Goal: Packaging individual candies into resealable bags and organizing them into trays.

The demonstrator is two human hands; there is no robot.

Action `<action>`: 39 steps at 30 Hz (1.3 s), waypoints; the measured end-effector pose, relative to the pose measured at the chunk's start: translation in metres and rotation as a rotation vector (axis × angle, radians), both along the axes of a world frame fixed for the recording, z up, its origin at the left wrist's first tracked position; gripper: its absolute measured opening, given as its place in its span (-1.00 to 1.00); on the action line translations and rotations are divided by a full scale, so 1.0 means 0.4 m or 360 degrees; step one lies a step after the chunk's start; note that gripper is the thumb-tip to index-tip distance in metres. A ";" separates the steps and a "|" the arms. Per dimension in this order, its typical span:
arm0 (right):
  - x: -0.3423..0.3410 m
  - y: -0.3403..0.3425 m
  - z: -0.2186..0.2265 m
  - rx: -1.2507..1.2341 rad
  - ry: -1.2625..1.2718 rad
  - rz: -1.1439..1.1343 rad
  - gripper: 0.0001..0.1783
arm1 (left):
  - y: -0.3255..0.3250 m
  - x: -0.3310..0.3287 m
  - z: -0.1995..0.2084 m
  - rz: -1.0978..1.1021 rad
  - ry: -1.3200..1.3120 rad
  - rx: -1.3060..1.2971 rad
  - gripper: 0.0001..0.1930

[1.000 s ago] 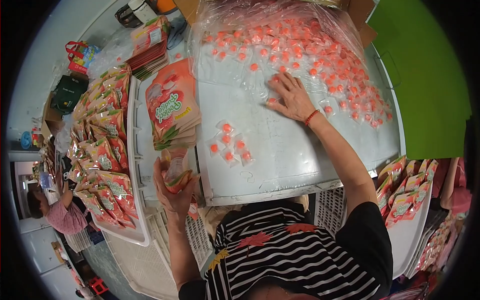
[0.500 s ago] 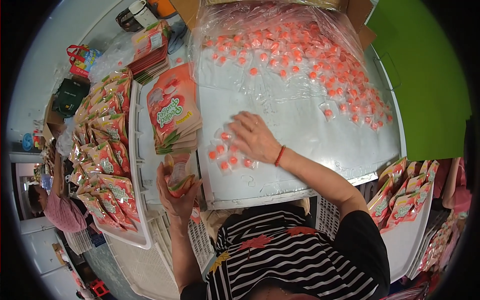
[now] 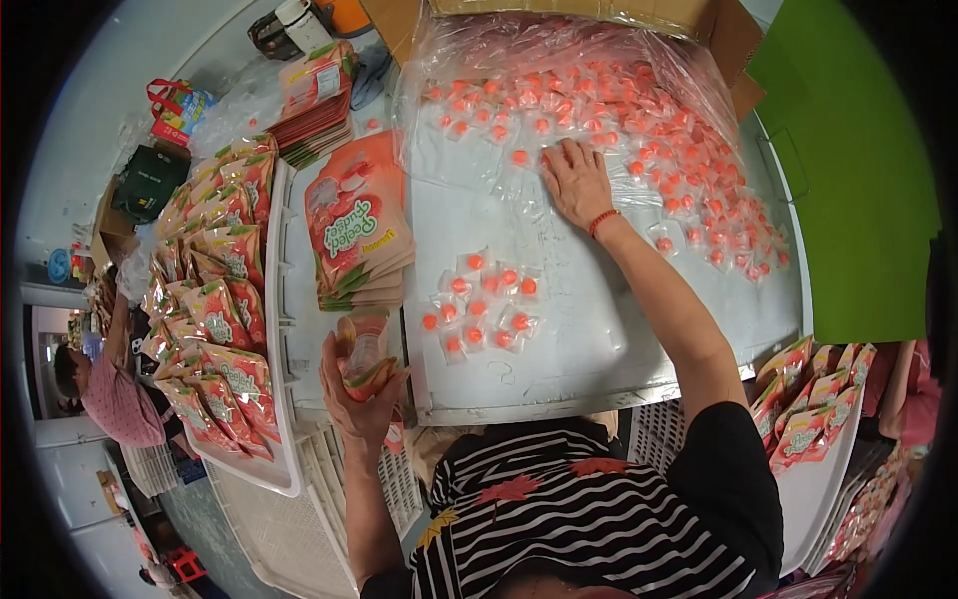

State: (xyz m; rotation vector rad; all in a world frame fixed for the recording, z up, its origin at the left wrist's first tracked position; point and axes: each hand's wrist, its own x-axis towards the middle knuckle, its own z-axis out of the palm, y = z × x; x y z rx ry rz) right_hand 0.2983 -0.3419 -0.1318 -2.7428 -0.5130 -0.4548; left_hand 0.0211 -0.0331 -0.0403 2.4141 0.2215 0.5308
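Note:
My left hand (image 3: 361, 417) is closed around an upright printed candy pouch (image 3: 365, 351), its clear window showing and its mouth gaping, just past the table's near left edge. Flat on the white table, my right hand (image 3: 579, 186) has its fingers stretched out at the near edge of a big heap of wrapped red candies (image 3: 599, 100). Nothing shows in its grip, though what lies beneath the palm is hidden. Between my hands sits a small group of individually wrapped candies (image 3: 476, 307). A stack of flat, unfilled-looking pouches (image 3: 357, 215) lies beyond my left hand.
A clear plastic liner (image 3: 419, 120) spills from a cardboard box (image 3: 733, 40) under the heap. At left, a white tray (image 3: 282, 299) holds many plump pouches (image 3: 225, 309); another stack of pouches (image 3: 311, 105) stands behind. More pouches (image 3: 813, 409) sit in a tray at right.
My right hand has moved from the small candy group away to the heap's edge, leaving the group uncovered. My left hand still holds the pouch in nearly the same place.

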 end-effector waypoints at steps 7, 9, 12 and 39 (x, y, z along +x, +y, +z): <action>-0.019 -0.086 0.042 0.1167 0.0141 -0.0062 -0.60 | 0.007 0.012 -0.004 -0.0012 -0.0093 0.0038 0.03; 0.022 -0.154 0.060 0.1354 0.0247 -0.0129 -0.56 | 0.009 0.015 -0.006 -0.0018 -0.0080 0.0018 0.03; 0.036 -0.176 0.058 0.1232 0.0291 -0.0211 -0.54 | 0.005 0.016 -0.011 -0.0018 -0.0062 0.0015 0.04; -0.242 0.066 0.056 0.0237 0.0022 0.0706 -0.62 | -0.001 0.002 0.009 0.0000 -0.0080 0.0023 0.01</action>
